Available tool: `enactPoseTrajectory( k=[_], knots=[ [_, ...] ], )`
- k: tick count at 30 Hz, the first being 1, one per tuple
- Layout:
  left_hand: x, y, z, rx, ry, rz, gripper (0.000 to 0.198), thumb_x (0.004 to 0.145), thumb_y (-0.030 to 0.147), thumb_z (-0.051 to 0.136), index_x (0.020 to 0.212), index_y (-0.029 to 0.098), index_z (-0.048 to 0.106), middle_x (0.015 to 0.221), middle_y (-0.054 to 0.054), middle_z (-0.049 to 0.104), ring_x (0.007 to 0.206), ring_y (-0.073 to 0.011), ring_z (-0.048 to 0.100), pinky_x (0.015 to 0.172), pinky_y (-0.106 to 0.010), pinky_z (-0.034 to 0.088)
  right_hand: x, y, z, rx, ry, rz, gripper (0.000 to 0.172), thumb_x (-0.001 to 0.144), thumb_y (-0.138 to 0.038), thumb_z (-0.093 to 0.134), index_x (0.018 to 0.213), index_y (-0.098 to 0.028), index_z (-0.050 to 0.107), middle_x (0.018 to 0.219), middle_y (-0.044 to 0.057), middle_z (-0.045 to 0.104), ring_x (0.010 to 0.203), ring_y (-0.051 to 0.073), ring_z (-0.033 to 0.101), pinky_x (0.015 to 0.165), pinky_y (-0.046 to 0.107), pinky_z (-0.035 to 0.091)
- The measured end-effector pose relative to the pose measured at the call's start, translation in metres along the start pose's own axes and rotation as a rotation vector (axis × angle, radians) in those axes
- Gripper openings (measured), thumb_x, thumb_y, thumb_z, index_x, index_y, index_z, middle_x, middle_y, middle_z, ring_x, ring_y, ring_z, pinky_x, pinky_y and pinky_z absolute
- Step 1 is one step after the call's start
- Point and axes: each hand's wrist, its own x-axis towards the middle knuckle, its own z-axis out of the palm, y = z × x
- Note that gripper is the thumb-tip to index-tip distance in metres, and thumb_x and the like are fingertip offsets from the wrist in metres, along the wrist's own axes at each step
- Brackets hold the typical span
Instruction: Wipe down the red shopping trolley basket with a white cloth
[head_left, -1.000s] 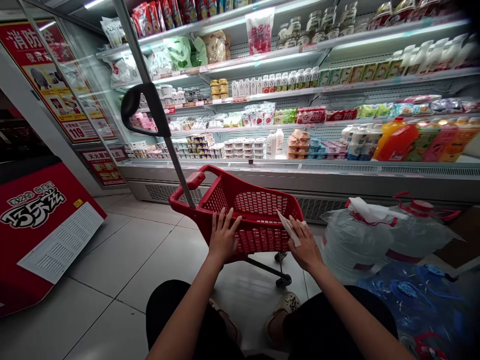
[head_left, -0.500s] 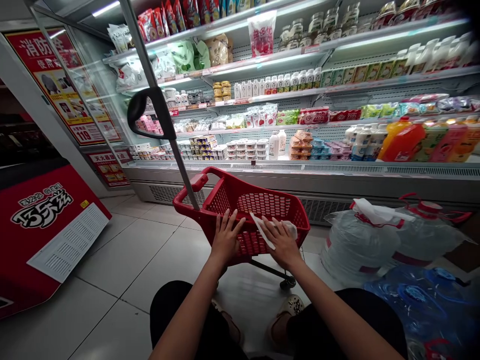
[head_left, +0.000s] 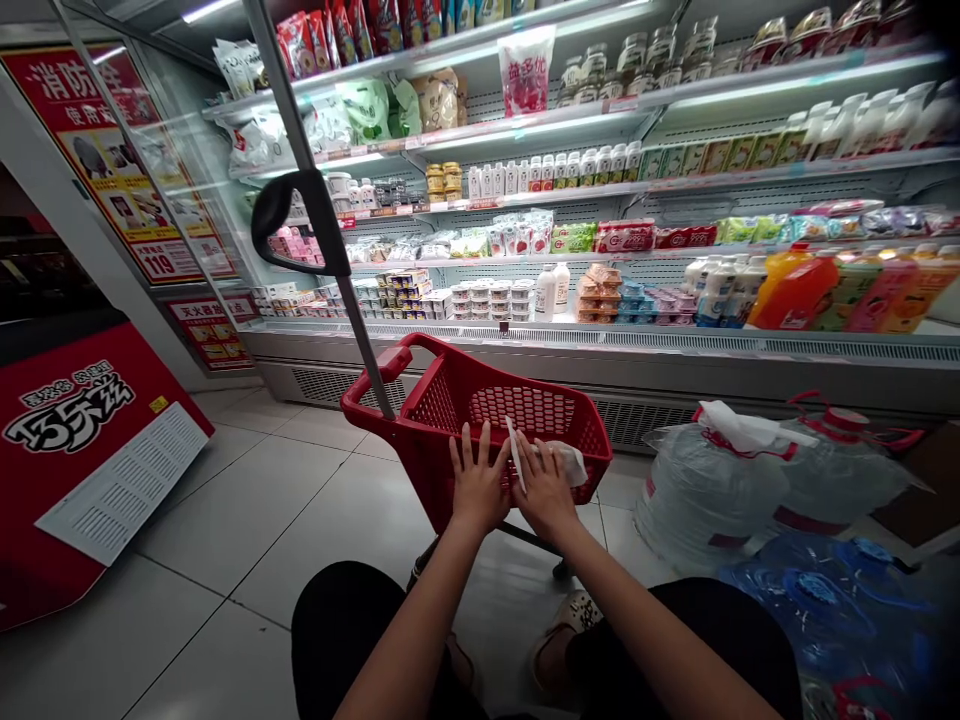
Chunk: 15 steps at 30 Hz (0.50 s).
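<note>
A red plastic shopping cart (head_left: 540,405) with a perforated basket stands in front of my knees, its long grey pole and black grip (head_left: 304,225) rising on the left. My left hand (head_left: 478,490) lies on the basket's near side, fingers stretched and apart, with nothing visible in it. Close beside it, my right hand (head_left: 546,492) presses a thin white cloth (head_left: 570,463) against the same side near the rim. The cloth sticks out on both sides of the fingers. The part under the palm is hidden.
Behind the cart runs a refrigerated shelf (head_left: 480,345) stocked with bottles, cups and pouches. Large bagged water jugs (head_left: 705,490) and blue bottles (head_left: 817,600) stand on the right. A red chest (head_left: 82,450) stands at left on the tiled floor (head_left: 247,520).
My left hand has slid right along the basket's side, close to my right hand. The right hand and cloth have shifted slightly left. The view has moved a little.
</note>
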Motion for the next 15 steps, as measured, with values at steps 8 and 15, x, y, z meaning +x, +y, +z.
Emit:
enactPoseTrajectory(
  k=[8,15],
  knots=[
    [0.001,-0.016,-0.002,0.037,-0.026,0.102,0.103,0.076,0.032,0.077,0.165,0.040,0.027,0.178,-0.004,0.008,0.161,-0.0468,-0.001,0.125,-0.072,-0.008,-0.017,0.085,-0.008,-0.014,-0.065,-0.023,0.075,0.100,-0.030,0.045,0.169,-0.023,0.018,0.158,0.007,0.053,0.131,0.031,0.050,0.118,0.049,0.036],
    [0.008,-0.024,0.001,0.020,-0.023,0.082,0.102,0.074,0.029,0.077,0.164,0.041,0.032,0.177,-0.002,0.009,0.161,-0.0470,0.001,0.125,-0.074,-0.006,-0.024,0.110,0.000,0.000,-0.046,0.090,0.063,0.101,-0.027,0.041,0.163,-0.020,0.034,0.135,0.011,0.063,0.126,0.030,0.052,0.115,0.047,0.038]
  ],
)
